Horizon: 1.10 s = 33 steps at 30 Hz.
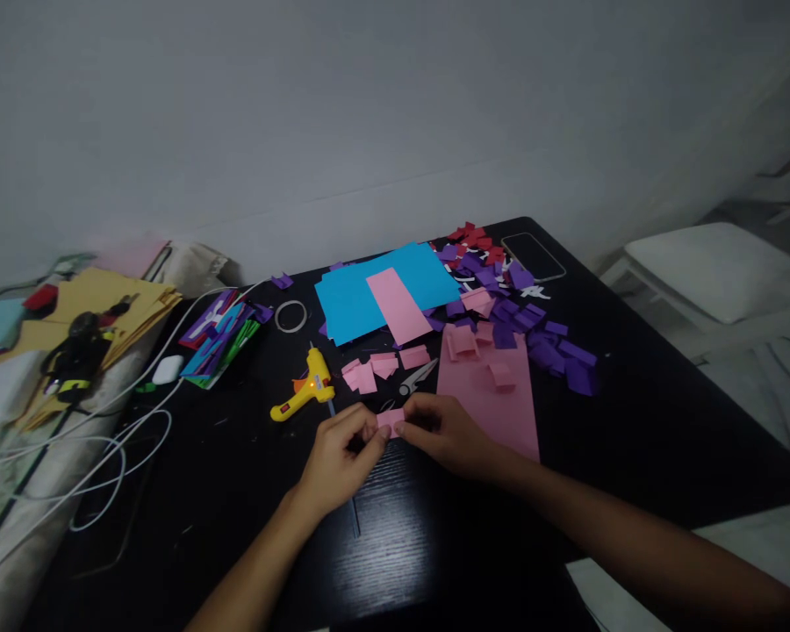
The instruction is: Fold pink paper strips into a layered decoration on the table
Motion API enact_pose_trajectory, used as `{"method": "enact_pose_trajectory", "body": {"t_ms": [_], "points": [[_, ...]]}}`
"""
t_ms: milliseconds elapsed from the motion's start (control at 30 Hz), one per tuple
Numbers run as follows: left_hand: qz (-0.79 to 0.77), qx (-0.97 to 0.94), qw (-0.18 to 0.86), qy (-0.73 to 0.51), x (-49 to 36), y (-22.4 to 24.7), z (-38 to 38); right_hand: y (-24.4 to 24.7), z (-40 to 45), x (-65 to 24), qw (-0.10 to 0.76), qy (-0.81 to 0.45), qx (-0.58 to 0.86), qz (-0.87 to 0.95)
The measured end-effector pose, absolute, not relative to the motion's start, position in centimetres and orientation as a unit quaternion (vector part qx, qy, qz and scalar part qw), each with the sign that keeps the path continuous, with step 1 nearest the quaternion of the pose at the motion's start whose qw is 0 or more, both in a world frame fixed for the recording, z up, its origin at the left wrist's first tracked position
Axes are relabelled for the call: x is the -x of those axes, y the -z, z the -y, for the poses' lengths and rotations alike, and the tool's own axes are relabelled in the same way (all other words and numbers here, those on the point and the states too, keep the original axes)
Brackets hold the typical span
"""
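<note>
Between my two hands, low over the black table, is a small pink paper piece (390, 422). My left hand (343, 452) pinches its left end, and my right hand (444, 432) pinches the right end. Just beyond the fingers lie grey scissors (419, 376), their handles partly hidden. Several folded pink pieces (367, 376) rest behind my left hand. A yellow glue gun (305, 386) with a glowing orange light lies to the left, a dark glue stick (354, 516) running out below it. Under my right wrist a large pink sheet (484, 408) is partly covered.
Blue sheets (348, 303) with a pink strip (398, 307) lie at the back. Purple scraps (549, 347) and red scraps (472, 237) spread to the right, near a phone (533, 255). A tape roll (290, 316) and white cables (122, 456) are left. A white stool (724, 268) stands right.
</note>
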<state>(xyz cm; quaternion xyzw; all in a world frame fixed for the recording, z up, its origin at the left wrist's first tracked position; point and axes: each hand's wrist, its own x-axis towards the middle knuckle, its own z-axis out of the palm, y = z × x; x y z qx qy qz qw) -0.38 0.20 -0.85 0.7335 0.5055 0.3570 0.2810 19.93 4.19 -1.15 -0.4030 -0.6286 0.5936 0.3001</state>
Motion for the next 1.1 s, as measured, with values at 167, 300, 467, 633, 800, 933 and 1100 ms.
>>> {"method": "enact_pose_trajectory", "body": {"t_ms": [167,300,467,633,800,933,1100], "points": [[-0.501,-0.735,0.281,-0.361,0.32,0.77,-0.21,1.17,-4.21,-19.93,0.299,-0.595,0.403,0.628],[-0.504,-0.734,0.28,-0.36,0.28,0.75,-0.22,1.16,-4.2,-19.98,0.303,-0.597,0.399,0.627],[-0.504,-0.735,0.278,-0.358,0.29,0.67,-0.16,1.26,-4.25,-19.93,0.301,-0.594,0.401,0.629],[-0.503,-0.736,0.275,-0.361,0.19,0.44,-0.12,1.21,-4.24,-19.92,0.304,-0.595,0.4,0.628],[-0.501,-0.736,0.274,-0.364,0.11,0.35,-0.12,1.09,-4.14,-19.99,0.301,-0.595,0.398,0.63],[-0.503,-0.737,0.273,-0.36,0.14,0.43,-0.09,1.09,-4.15,-19.99,0.302,-0.594,0.4,0.63],[-0.504,-0.735,0.272,-0.364,0.15,0.45,-0.09,1.23,-4.21,-19.98,0.303,-0.596,0.398,0.628]]}}
